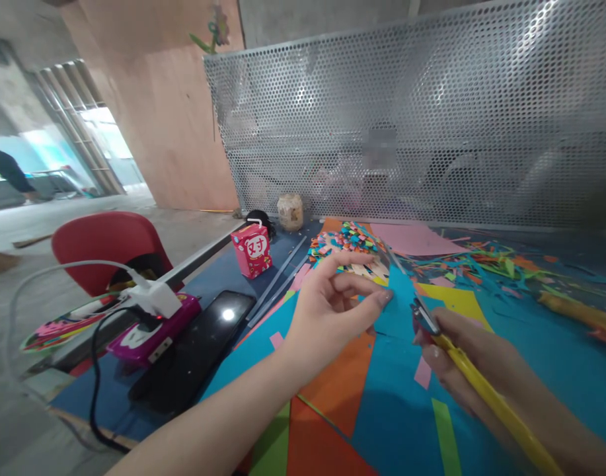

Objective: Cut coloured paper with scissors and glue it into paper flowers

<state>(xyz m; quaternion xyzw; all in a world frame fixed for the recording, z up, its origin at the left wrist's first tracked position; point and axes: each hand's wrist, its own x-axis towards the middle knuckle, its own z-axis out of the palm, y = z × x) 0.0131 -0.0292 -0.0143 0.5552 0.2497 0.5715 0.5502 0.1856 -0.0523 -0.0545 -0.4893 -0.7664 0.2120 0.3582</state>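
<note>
My left hand (332, 304) reaches over the middle of the table, thumb and fingers pinching the edge of a small blue paper piece (400, 284). In my right hand (461, 350) is a long yellow-handled tool (464, 363) with a silver metal head, pointing up and left. A thin metallic length shows beside the paper, but blur leaves the tool's exact kind unclear. Beneath both hands lie blue paper sheets (402, 410) and orange paper (345, 380). Beyond my left fingers is a heap of small colored paper bits (345, 239).
At left are a black phone (198, 350), a purple power strip (154, 334) with a white charger, and a pink drink carton (252, 250). A jar (290, 213) stands before the perforated metal panel (406, 125). Paper scraps (501, 261) lie at right; a red chair (109, 244) stands left.
</note>
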